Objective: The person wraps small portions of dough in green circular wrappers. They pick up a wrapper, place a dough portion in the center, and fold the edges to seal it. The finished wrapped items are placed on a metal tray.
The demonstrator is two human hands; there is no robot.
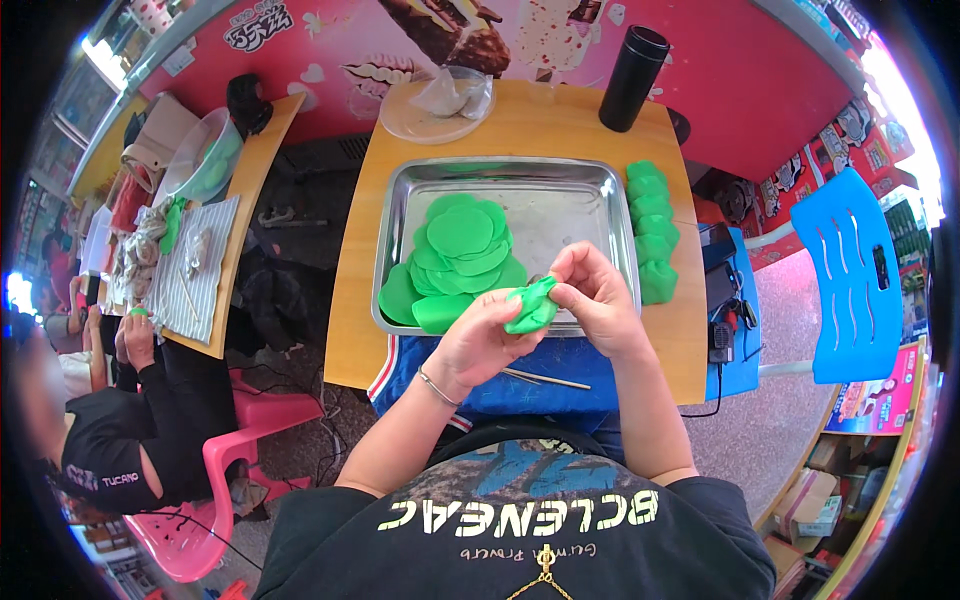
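Both hands work at chest height over the near edge of a shallow metal tray (505,168). Cupped in my left hand (485,335) is a folded green wrapper (533,306), soft and dough-like. My right hand (598,298) pinches its upper edge between thumb and fingertips; whatever may be inside it is hidden. A loose pile of flat, round green wrappers (460,232) fills the tray's left half. Beyond the tray's right rim, several folded green pieces (654,235) stand in a row on the wooden table (355,330).
A clear plate (395,118) with a plastic bag (455,95) and a black tumbler (633,80) stand at the back. Thin sticks (545,379) lie over blue cloth below the tray. A co-worker (110,430) sits left on a pink chair (225,480); a blue chair (850,270) is right.
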